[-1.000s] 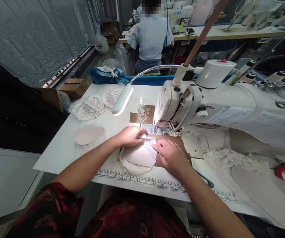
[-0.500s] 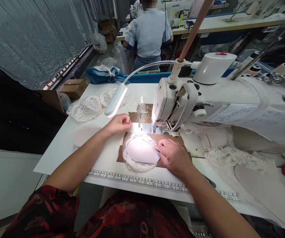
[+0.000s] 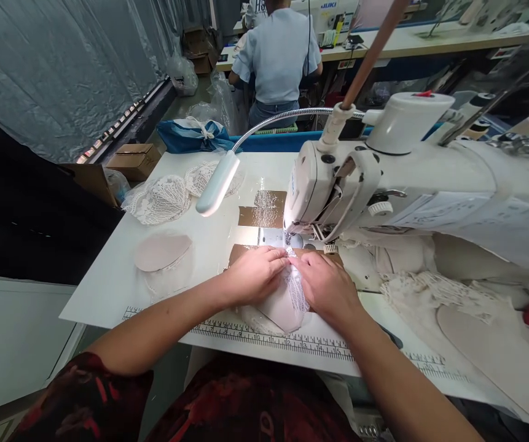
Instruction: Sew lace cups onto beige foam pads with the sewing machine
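Observation:
A pale pink fabric cup with a white lace edge (image 3: 282,310) lies on the table just in front of the sewing machine's needle area (image 3: 288,238). My left hand (image 3: 255,274) covers its left side, fingertips closed together on the lace near the presser foot. On the other side, my right hand (image 3: 327,285) pinches the lace at the cup's upper right edge. The fingertips of both hands almost meet there. My left hand hides much of the cup.
The sewing machine (image 3: 411,178) takes up the right, with lace pieces (image 3: 430,288) beneath its arm. A lamp (image 3: 218,184) hangs over the table. To the left lie lace cups (image 3: 158,199) and an oval pad (image 3: 163,252). A person (image 3: 278,55) sits beyond.
My left hand has come right and down from beside the needle plate onto the cup. The cup has turned and shifted slightly toward me; its lace edge is now between both hands.

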{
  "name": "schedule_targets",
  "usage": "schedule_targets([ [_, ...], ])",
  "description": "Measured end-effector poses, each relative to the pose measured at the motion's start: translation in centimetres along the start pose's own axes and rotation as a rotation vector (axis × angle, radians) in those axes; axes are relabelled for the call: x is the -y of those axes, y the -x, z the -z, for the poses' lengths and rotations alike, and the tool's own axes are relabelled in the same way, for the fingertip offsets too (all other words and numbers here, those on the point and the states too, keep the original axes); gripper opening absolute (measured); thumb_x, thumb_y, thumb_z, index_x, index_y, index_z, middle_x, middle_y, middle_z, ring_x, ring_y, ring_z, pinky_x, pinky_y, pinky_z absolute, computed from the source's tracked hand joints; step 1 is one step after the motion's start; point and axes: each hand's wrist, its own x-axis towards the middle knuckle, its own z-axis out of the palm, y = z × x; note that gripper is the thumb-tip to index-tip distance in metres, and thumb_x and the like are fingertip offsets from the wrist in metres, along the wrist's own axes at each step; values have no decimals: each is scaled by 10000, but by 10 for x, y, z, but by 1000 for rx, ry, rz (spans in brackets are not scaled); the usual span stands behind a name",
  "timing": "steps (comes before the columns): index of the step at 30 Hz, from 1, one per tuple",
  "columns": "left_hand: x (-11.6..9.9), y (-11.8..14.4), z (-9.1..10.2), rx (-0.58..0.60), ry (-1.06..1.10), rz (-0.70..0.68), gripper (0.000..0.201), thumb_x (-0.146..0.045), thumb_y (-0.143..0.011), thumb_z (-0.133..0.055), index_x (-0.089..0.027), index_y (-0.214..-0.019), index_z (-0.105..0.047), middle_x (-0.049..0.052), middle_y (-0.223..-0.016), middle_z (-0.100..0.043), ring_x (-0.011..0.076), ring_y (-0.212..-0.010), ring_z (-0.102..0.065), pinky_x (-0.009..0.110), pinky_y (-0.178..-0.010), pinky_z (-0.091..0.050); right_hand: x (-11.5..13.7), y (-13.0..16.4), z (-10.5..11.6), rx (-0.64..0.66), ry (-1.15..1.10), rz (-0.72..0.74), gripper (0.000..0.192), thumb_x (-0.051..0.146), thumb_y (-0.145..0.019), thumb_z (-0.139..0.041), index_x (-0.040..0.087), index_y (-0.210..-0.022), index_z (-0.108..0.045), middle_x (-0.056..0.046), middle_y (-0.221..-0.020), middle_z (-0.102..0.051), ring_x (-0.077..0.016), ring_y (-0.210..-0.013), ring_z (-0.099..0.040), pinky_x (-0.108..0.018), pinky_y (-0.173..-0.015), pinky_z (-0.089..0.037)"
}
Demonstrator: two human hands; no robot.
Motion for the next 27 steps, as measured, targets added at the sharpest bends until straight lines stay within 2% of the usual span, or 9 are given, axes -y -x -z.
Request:
schedule_targets([
  [3, 3, -2, 3, 23, -72, 27, 445, -200, -883, -451, -60, -1299, -523, 158, -1347, -531, 272, -1058, -551, 432, -912, -493, 2, -2, 1, 70, 42, -35, 419, 103, -856, -416, 207, -1188, -650, -64, -905, -654, -203, -832, -538, -309, -695, -353],
  [7, 8, -5, 5, 56, -130, 52, 484, -212, -861, -467, -70, -1322, -512, 146, -1390, -498, 257, -989, -549, 415, -875, -487, 4, -6, 1, 100, 62, -55, 413, 113, -876, -404, 229, -1192, -644, -59, -880, -640, -204, -809, -534, -316, -683, -335],
  [13, 27, -12, 12, 101, -139, -8, 488, -238, -862, -451, -99, -1324, -526, 125, -1406, -491, 280, -1084, -518, 422, -866, -464, 10, -13, 2, 98, 80, -83, 357, 128, -887, -402, 223, -1101, -671, -58, -839, -628, -190, -730, -511, -327, -625, -300],
  [21, 51, -23, 26, 167, -104, -98, 456, -222, -887, -430, -158, -1327, -535, 63, -1409, -499, 240, -1164, -513, 367, -944, -434, 13, -15, 6, 126, 54, -67, 359, 115, -853, -418, 225, -1073, -679, -44, -807, -612, -173, -673, -483, -316, -601, -287],
  [24, 50, -19, 26, 140, -159, -84, 423, -186, -889, -444, -162, -1293, -567, 95, -1404, -500, 256, -1156, -526, 394, -921, -447, 9, -10, 8, 98, -42, -45, 352, 124, -861, -414, 228, -1051, -692, -36, -821, -626, -166, -701, -514, -292, -629, -342],
  [27, 37, -9, 26, 28, -235, -9, 374, -136, -902, -401, -164, -1194, -632, 125, -1389, -501, 269, -1158, -526, 426, -918, -440, 3, -4, 7, 17, -158, -44, 364, 108, -855, -402, 210, -1039, -699, -46, -886, -666, -169, -794, -575, -275, -689, -414],
])
